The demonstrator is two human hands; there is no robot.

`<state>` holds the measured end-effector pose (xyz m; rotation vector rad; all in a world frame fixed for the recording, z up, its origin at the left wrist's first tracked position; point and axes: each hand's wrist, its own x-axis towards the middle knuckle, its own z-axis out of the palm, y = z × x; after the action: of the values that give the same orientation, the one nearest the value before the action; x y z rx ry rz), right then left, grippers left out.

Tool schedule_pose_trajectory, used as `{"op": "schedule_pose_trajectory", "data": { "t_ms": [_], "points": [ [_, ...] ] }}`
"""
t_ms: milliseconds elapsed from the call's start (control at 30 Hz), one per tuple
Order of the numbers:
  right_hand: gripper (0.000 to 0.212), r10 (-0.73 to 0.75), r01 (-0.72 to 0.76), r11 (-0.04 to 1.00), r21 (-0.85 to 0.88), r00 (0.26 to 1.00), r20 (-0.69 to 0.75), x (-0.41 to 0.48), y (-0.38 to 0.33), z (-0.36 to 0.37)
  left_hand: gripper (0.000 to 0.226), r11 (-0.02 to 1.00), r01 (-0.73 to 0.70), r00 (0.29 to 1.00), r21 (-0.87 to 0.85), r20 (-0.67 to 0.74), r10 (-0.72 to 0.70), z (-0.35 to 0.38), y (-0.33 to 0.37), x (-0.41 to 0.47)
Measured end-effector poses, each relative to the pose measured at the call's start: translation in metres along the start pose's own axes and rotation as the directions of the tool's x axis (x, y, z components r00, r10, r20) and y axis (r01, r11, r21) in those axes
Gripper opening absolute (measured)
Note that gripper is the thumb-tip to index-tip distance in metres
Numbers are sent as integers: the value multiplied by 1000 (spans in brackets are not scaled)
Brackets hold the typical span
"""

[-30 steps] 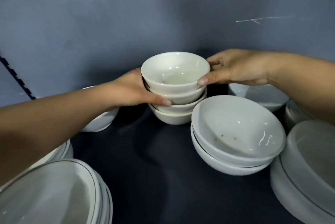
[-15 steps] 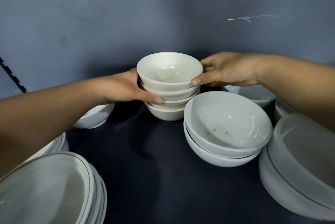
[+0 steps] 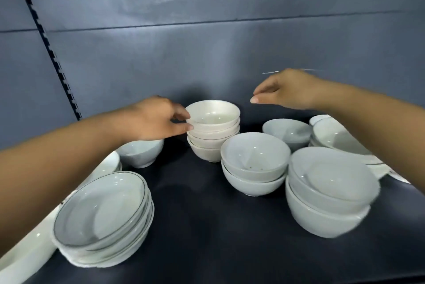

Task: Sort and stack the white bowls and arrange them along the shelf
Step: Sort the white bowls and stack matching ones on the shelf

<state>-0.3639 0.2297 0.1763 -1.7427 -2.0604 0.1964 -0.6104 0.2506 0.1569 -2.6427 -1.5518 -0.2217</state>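
A stack of small cream bowls [image 3: 212, 130] stands on the dark shelf [image 3: 207, 226] near the back wall. My left hand [image 3: 158, 120] touches the stack's left side, thumb and fingers at the upper rims. Raised above and to the right of the stack, my right hand [image 3: 287, 90] holds nothing, its fingers loosely curled. Two nested white bowls [image 3: 254, 163] sit just right of the stack. Another nested pair [image 3: 328, 191] is at the right front. A single white bowl [image 3: 287, 132] rests behind them, and one more [image 3: 141, 152] lies under my left forearm.
A pile of shallow dark-rimmed plates [image 3: 103, 219] sits at the left front, with more white dishes [image 3: 23, 258] at the left edge. Further plates [image 3: 338, 138] lie at the right under my right arm. A slotted upright [image 3: 46, 42] runs down the grey back wall.
My right hand has let go of the cream stack and lifted up and away to the right. The left hand stays at the stack's left side. The camera has pulled back.
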Motion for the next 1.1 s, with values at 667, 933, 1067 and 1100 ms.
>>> {"op": "schedule_pose_trajectory", "data": {
  "t_ms": [667, 933, 1067, 1100],
  "points": [
    [29, 74, -247, 925, -288, 861, -503, -349, 29, 31, 44, 770, -509, 811, -385, -514, 278, 78, 182, -178],
    [28, 69, -197, 925, -324, 927, -368, -402, 94, 50, 49, 777, -446, 874, -444, -403, 272, 126, 238, -180],
    [24, 59, -170, 946, -277, 928, -368, -401, 135, 35, 42, 816, -354, 897, -457, -412, 159, 133, 268, -165],
    [22, 57, -164, 949, -268, 928, -368, -398, 145, 29, 34, 824, -312, 907, -474, -407, 109, 134, 276, -159]
  ]
}}
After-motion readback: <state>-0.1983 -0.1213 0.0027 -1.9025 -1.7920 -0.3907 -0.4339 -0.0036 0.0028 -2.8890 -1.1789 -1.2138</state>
